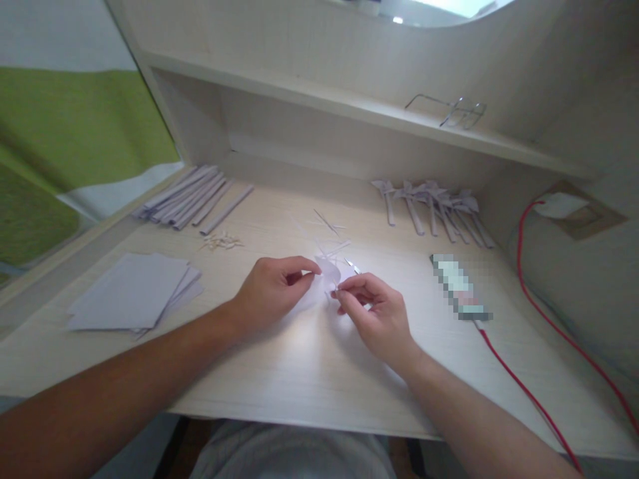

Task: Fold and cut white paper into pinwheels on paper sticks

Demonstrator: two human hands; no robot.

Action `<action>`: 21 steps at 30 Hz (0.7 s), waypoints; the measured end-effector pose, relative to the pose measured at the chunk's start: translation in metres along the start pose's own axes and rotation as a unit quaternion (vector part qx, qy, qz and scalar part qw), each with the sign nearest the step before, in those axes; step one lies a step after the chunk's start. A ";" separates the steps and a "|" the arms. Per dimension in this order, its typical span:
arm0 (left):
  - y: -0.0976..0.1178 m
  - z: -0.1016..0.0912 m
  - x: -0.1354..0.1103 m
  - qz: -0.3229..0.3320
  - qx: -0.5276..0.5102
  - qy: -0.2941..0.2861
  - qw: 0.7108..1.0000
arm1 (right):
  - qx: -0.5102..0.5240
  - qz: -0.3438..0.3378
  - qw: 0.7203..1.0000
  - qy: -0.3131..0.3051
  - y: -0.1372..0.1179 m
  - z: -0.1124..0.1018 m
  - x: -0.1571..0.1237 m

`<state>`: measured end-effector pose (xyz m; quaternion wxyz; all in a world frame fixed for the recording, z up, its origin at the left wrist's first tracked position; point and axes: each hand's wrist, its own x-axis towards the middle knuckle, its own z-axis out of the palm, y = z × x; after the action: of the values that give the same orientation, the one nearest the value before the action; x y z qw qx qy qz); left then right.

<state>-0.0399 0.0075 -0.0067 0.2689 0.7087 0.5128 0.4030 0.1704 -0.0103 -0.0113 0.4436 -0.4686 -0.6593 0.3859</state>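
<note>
white paper (329,270) sits between left grip (273,290), pinching its edge, and right grip (375,313), whose hold is unclear.

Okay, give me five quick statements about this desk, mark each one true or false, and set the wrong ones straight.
1. The left hand has white paper at its fingertips. True.
2. The phone lies to the left of both hands. False: it lies to the right of the right hand.
3. The eyeglasses rest on the shelf. True.
4. The paper tubes stand upright. False: they lie on their sides at the back left.
5. The paper pinwheels are stacked at the front left. False: they lie in a row at the back right.
</note>
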 end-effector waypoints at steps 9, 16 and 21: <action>-0.003 0.003 -0.001 -0.025 -0.084 -0.045 0.995 | -0.050 -0.025 0.997 -0.044 -0.005 -0.001 -0.003; 0.002 0.003 -0.002 -0.041 -0.057 -0.040 0.997 | -0.110 -0.046 0.992 -0.046 -0.005 -0.001 -0.003; 0.002 0.009 -0.002 -0.054 -0.120 -0.033 0.991 | -0.119 -0.052 0.990 -0.048 -0.006 0.000 -0.003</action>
<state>-0.0320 0.0051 -0.0104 0.3903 0.6555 0.4890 0.4229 0.1693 -0.0149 -0.0065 0.3715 -0.4645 -0.7445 0.3031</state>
